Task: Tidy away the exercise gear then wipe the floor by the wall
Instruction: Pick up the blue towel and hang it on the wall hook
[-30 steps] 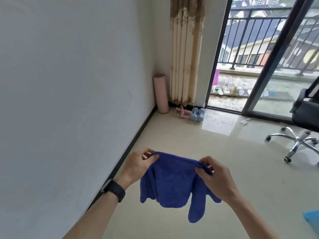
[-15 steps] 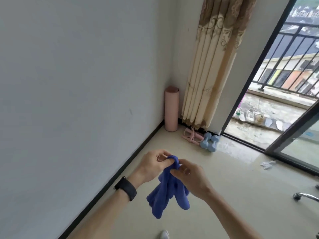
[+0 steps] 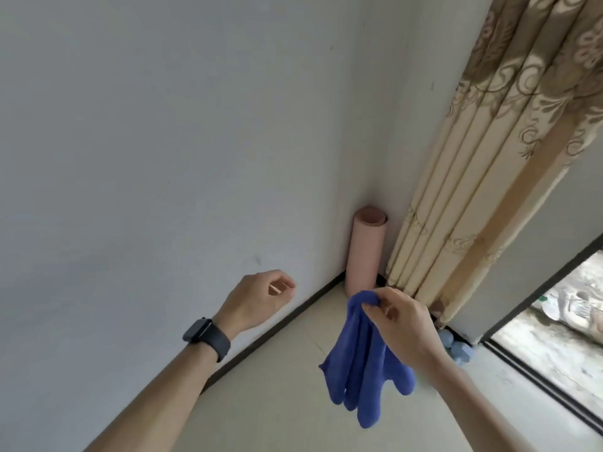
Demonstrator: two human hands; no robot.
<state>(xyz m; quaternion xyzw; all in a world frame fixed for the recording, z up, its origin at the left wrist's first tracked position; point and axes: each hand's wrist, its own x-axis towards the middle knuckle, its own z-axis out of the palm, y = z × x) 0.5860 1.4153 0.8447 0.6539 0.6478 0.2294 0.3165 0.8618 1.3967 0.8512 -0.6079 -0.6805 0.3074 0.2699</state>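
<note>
A blue cloth (image 3: 362, 363) hangs bunched in folds from my right hand (image 3: 399, 318), which pinches its top edge above the beige floor. Off to the left, in front of the white wall, my left hand (image 3: 257, 300) holds nothing, its fingers loosely curled and slightly apart. A black watch is on that wrist. In the room's corner a rolled pink exercise mat (image 3: 365, 249) stands upright. Light blue dumbbells (image 3: 458, 349) lie on the floor behind my right wrist, partly hidden by it.
A white wall (image 3: 163, 158) with a dark skirting board (image 3: 267, 334) runs along the left. A beige patterned curtain (image 3: 489, 158) hangs right of the mat. A dark door frame (image 3: 538, 288) opens onto a balcony at the far right.
My left hand has let go of the blue cloth and moved left toward the wall. The cloth now hangs from my right hand alone. The view has swung closer to the corner.
</note>
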